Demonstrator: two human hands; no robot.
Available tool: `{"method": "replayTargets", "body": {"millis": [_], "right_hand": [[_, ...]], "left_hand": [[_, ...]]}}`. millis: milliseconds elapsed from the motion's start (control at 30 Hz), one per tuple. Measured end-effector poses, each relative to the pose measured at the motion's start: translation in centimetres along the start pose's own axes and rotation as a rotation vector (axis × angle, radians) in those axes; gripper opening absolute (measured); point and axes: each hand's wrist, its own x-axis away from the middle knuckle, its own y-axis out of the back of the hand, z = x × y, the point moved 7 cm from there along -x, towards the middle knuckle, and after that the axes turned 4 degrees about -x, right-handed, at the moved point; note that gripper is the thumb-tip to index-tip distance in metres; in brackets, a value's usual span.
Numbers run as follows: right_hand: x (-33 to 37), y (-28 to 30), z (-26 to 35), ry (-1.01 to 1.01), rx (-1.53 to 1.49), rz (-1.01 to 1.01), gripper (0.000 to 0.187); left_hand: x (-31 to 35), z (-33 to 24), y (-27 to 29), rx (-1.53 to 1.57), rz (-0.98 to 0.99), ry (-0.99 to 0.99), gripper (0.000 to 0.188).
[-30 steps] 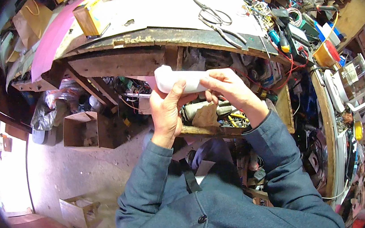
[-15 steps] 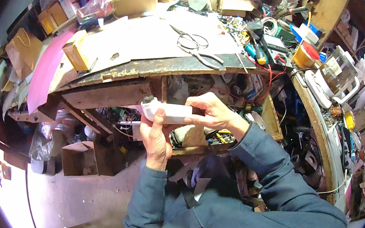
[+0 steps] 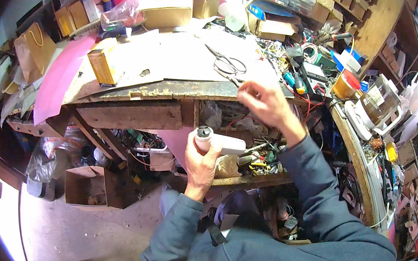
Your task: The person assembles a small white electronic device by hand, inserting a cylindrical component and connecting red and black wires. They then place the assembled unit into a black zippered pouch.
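Note:
My left hand (image 3: 201,162) is wrapped around a white elongated device (image 3: 227,145) with a dark fitting at its round end, in front of the bench. That end points up, and the body slants to the right. My right hand (image 3: 266,104) hovers at the bench's front edge, over the spot where a pair of pliers (image 3: 234,80) lies. Most of the pliers is hidden behind this hand. Motion blurs its fingers, so whether they grip anything is unclear. Black-handled scissors (image 3: 230,65) lie on the white bench sheet just beyond.
An open drawer (image 3: 256,179) full of tools sits below the bench edge. On the bench are a yellow box (image 3: 103,65) at left and tangled wires (image 3: 274,51) at right. A clear jug (image 3: 378,98) stands far right. A cardboard box (image 3: 89,188) rests on the floor.
My right hand has let go of the white device and moved up and right to the pliers. My left hand has tilted the device, moving it slightly right and down. The view has shifted.

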Motion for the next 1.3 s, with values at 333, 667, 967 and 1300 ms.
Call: {"method": "replayTargets", "body": {"millis": [333,667,967,1300], "right_hand": [[-11.0,3.1,-18.0,-0.128,0.668,0.221,0.041],[-7.7,2.0,-10.5,-0.324,-0.993,0.11,0.031],[1.7,-5.7,-3.2,-0.338,-1.659,0.323,0.064],[3.1,-8.4,-1.8,-0.405,-1.602,0.426,0.043]], "left_hand": [[-0.1,-1.1,-0.1,-0.099,-0.035,-0.039,0.038],[0.1,-1.0,0.1,-0.036,-0.028,-0.009,0.038],[0.0,-1.1,-0.2,0.008,0.01,-0.002,0.041],[0.0,-1.1,-0.5,0.041,0.075,0.011,0.042]]}}
